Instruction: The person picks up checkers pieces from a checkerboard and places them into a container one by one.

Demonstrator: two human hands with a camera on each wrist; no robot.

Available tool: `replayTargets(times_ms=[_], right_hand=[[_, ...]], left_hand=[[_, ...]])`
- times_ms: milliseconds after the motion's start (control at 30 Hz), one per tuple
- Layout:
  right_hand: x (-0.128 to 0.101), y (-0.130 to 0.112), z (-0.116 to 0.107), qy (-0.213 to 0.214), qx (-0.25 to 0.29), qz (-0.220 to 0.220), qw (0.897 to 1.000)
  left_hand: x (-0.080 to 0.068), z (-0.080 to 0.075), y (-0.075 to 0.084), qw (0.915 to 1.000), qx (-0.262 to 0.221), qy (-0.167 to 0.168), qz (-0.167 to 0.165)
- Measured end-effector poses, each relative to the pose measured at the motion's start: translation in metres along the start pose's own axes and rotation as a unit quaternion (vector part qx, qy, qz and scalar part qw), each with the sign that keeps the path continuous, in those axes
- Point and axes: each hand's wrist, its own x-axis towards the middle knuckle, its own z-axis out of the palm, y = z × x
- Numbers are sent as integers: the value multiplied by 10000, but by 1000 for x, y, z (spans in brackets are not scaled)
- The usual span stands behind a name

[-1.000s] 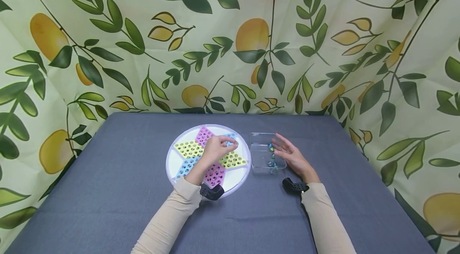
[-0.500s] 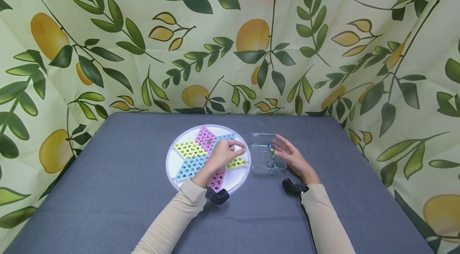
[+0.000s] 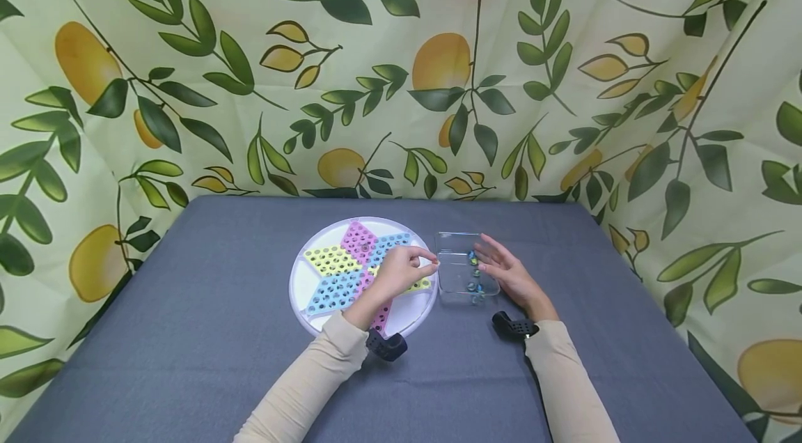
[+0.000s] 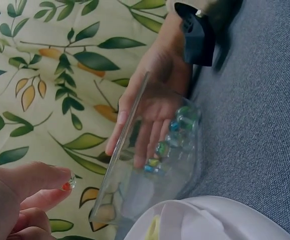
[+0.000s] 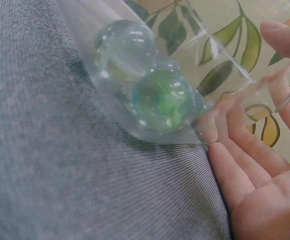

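Observation:
A round white Chinese checkers board (image 3: 410, 309) with a pink, yellow and blue star of holes lies on the table. Over its right edge, near the clear box, my left hand (image 3: 399, 270) pinches a clear marble (image 4: 70, 183) with a red-orange core between thumb and forefinger. The clear rectangular box (image 3: 452, 277) stands just right of the board, with several blue and green glass marbles (image 5: 165, 100) along its right side. My right hand (image 3: 512, 278) rests at the box's right wall, fingers extended along the outside and seen through the plastic.
A grey cloth covers the table (image 3: 188, 331). Behind and at the sides hangs a curtain (image 3: 376, 115) printed with leaves and fruit. Each wrist wears a black band camera, the right one (image 3: 515, 324) close to the tabletop.
My left hand has moved right from over the star's upper right to the board's edge by the box, thumb and forefinger still together. My right hand and the box have stayed put.

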Motion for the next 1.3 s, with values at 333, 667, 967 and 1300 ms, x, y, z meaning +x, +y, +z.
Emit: replayTargets(times_ms=[333,667,967,1300], right_hand=[[2,1,-2,-21,-3,-74,10000],[3,2,-2,-29,-87,-56,9999],[3,2,-1,-28,-2,-113,9999],[1,1,-1,43,-19,5,10000]], left_hand=[[3,6,0,9999,114,-43,19],[2,8,2,9997,224,-61,91],[3,12,2,9992,320,-145,200],[2,15,1,9990,345,-195,221]])
